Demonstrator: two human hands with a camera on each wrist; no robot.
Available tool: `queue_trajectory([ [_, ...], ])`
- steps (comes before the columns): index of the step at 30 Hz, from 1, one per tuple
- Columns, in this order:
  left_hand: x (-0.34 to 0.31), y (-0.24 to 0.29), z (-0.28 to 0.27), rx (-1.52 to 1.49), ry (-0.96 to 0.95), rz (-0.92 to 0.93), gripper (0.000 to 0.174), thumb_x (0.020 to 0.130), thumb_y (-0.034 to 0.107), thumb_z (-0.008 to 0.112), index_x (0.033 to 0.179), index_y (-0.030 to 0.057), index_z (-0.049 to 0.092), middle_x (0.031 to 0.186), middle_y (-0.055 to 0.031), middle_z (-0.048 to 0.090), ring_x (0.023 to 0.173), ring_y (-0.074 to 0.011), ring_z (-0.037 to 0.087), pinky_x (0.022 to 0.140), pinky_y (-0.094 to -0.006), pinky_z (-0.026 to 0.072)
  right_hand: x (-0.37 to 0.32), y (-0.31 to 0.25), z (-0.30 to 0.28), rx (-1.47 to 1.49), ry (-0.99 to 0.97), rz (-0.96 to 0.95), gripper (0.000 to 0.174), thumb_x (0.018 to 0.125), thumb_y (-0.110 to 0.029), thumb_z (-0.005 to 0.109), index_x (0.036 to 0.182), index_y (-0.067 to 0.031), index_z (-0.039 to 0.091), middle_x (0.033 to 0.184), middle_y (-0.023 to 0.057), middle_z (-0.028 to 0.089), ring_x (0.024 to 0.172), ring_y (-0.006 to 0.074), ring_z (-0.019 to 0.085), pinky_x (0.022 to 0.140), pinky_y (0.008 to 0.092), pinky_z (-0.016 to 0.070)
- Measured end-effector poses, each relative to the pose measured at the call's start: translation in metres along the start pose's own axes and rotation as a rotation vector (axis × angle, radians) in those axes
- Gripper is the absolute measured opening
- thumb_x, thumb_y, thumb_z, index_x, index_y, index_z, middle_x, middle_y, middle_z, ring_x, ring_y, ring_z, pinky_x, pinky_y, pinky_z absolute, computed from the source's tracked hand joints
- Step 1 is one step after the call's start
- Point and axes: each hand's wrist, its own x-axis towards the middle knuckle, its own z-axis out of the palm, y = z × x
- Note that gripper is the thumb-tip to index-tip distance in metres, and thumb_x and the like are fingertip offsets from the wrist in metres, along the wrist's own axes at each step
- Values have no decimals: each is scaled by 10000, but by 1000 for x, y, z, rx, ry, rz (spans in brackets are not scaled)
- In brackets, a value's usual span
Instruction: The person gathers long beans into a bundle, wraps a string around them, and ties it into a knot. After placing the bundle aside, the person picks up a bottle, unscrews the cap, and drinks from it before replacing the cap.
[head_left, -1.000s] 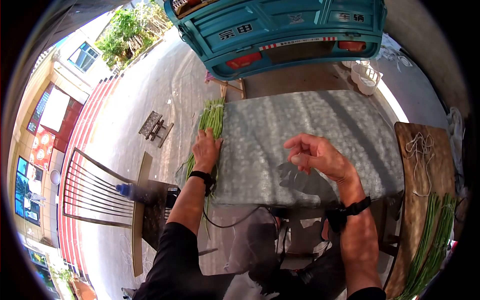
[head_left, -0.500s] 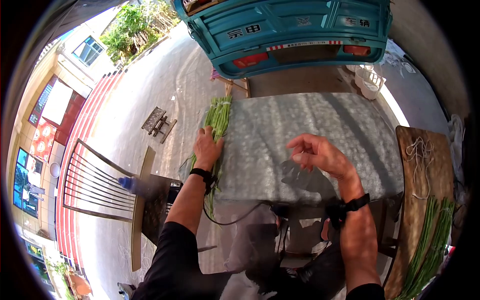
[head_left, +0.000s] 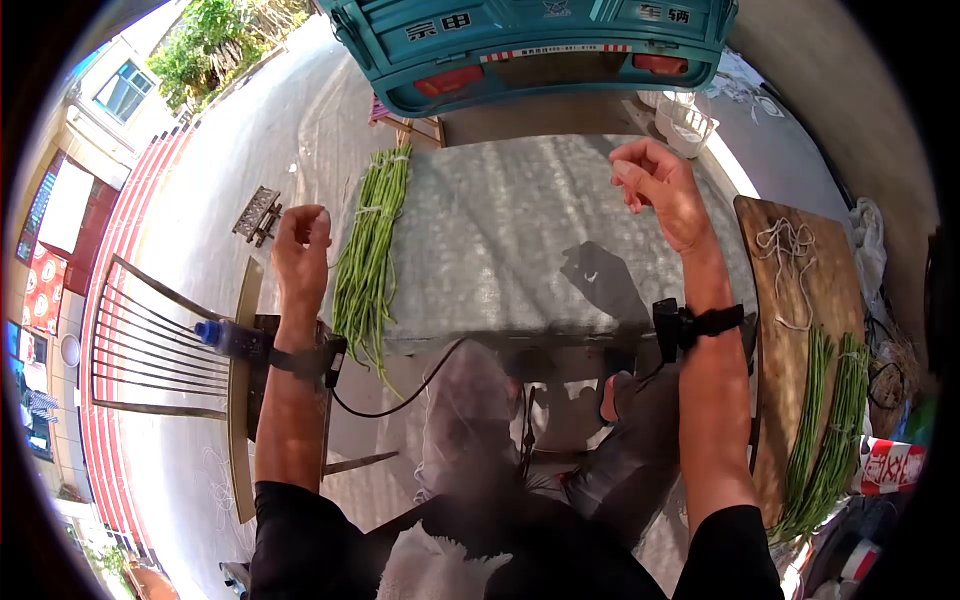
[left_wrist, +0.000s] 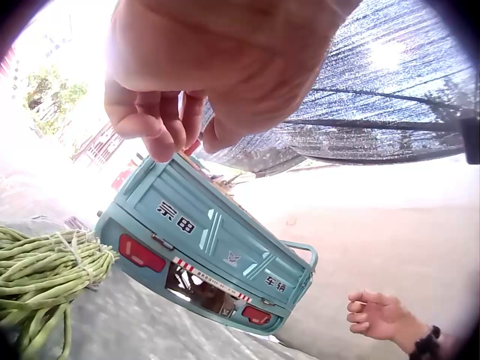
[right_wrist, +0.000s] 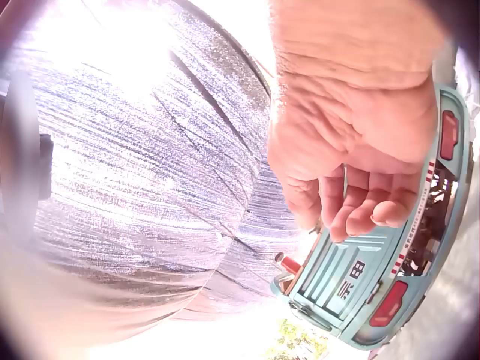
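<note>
A tied bundle of long green beans lies along the left edge of a table covered in grey cloth. Beside it on the left, my left hand is raised, fingers loosely curled around nothing. The left wrist view has the beans low at the left, below and apart from that hand. My right hand hangs in the air over the table's far right part, its shadow on the cloth. Bent fingers and an empty palm show in the right wrist view on this hand.
At the right stands a wooden board with white string and more green beans. A teal truck is parked beyond the table. To the left are a chair with a blue-capped bottle and a small stool.
My left hand has come off the bean bundle and moved left and up. My right hand has risen farther out over the table. The head view has shifted, showing more of the bundle.
</note>
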Motion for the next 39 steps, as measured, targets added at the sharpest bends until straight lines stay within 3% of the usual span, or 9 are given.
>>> queue_trajectory([
  [2,13,36,7,-58,1,-23,243,1058,215,701,1153,-9,707,978,-42,709,795,-96,641,716,-285,564,4,-32,-9,-89,-9,-50,244,1009,-227,750,1136,-21,713,912,31,706,705,66,589,608,241,474],
  [3,21,48,13,-114,6,14,287,1076,292,692,1190,29,708,983,-8,690,770,-70,623,633,-239,447,3,-45,-12,-157,-7,-68,237,1011,-230,747,1133,-29,715,908,26,705,705,60,584,609,235,469],
  [9,40,178,21,-551,-17,226,307,1088,293,672,1192,7,709,976,-57,720,768,-97,665,670,-260,467,-12,-113,-38,-397,44,-205,188,1016,-223,733,1078,-46,738,883,9,716,704,33,571,616,212,449],
  [14,-2,230,6,-637,-121,256,354,1134,319,584,1236,-4,687,954,-19,656,791,-93,613,685,-259,455,-45,-167,-26,-78,154,-446,229,1059,-237,700,1138,-24,727,868,14,671,690,73,557,618,250,421],
  [19,-62,190,13,-653,-286,-124,377,1154,365,532,1191,17,673,885,-1,621,712,-97,582,645,-242,447,-78,-168,1,347,323,-542,259,1033,-278,745,1034,-21,713,785,30,646,606,108,528,550,293,388],
  [26,-165,110,35,-594,-446,-465,353,1154,360,528,1138,41,678,851,6,646,692,-74,615,625,-232,470,-139,-78,64,351,369,-185,248,1093,-273,652,995,-46,664,729,11,583,565,93,494,513,266,391],
  [30,-232,100,42,-599,-593,-676,303,1128,306,568,1099,35,701,838,-17,676,702,-85,631,615,-227,468,-176,-31,45,178,548,-32,235,1114,-244,614,991,-49,656,728,-2,561,574,69,485,498,248,373],
  [34,-270,107,49,-763,-874,-782,193,1090,232,632,1124,50,683,881,6,668,763,-75,637,664,-236,492,-207,2,19,-182,464,-11,227,1127,-209,587,970,-51,630,750,-17,573,620,45,491,560,227,391],
  [39,-255,96,28,-713,-634,-618,196,1083,200,651,1094,5,654,873,-35,669,733,-97,626,657,-249,521,-223,18,15,-713,415,-153,196,1105,-173,628,985,-23,587,852,7,543,775,102,489,703,286,436],
])
